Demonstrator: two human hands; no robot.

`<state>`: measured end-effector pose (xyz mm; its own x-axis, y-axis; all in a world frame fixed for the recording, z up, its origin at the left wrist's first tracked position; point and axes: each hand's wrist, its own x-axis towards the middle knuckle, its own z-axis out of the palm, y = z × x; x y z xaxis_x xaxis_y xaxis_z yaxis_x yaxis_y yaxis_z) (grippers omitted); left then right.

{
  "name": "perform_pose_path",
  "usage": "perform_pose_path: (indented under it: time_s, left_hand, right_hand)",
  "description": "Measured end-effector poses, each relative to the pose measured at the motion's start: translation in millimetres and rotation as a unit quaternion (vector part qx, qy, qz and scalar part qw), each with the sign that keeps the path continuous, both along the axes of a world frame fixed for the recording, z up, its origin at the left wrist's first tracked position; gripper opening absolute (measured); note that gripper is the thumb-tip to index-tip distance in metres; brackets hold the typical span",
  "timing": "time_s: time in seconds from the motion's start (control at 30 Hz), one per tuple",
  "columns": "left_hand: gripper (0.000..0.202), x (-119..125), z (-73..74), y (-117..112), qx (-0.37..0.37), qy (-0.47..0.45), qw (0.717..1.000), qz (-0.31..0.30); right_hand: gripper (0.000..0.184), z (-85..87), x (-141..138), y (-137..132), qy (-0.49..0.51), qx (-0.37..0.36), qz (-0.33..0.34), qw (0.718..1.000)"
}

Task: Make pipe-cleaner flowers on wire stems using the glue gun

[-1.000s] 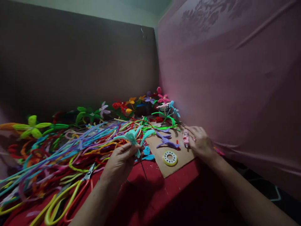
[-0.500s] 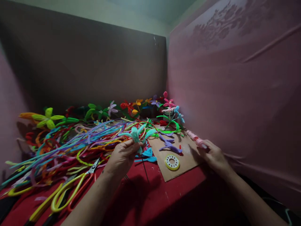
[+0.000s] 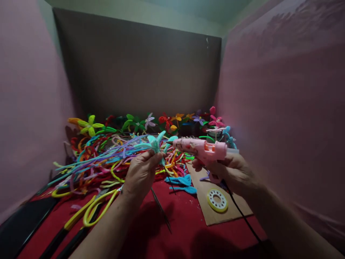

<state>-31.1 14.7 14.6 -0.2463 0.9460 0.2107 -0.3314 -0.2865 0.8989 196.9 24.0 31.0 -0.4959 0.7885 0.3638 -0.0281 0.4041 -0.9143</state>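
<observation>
Glue gun (image 3: 194, 145) clasped in right grip (image 3: 230, 171), nozzle (image 3: 170, 142) close beside turquoise flower (image 3: 155, 144) pinched in left grip (image 3: 142, 171). Yellow-edged spool (image 3: 224, 200) lies on cardboard (image 3: 199, 187) below right grip.

Right hand (image 3: 235, 171) holds glue gun (image 3: 194, 146) — left hand (image 3: 141, 171), turquoise flower (image 3: 154, 143).

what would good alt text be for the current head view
A turquoise fuzzy flower is held in the left hand, while the right hand points a pink glue gun toward it. Colourful fuzzy strips lie heaped beyond; a yellow-rimmed spool sits on cardboard at right.
</observation>
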Motion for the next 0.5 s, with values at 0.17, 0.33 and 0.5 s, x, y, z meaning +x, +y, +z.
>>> perform_pose_path:
  time_s: [0.17,0.33,0.5]
  left_hand:
    - [0.013,-8,-2.1,4,0.003,0.021,0.999,0.033]
    - [0.016,-7,-5.2,5,-0.008,0.099,0.994,0.049]
    - [0.016,-5,-8.6,6,-0.013,0.123,0.991,0.049]
  right_hand:
    - [0.027,-12.3,-8,13,0.007,-0.045,-0.020,0.999]
    - [0.031,-26.3,-3,15,0.019,-0.037,-0.053,0.998]
    - [0.031,-28.8,-4,14,-0.025,-0.007,-0.069,0.997]
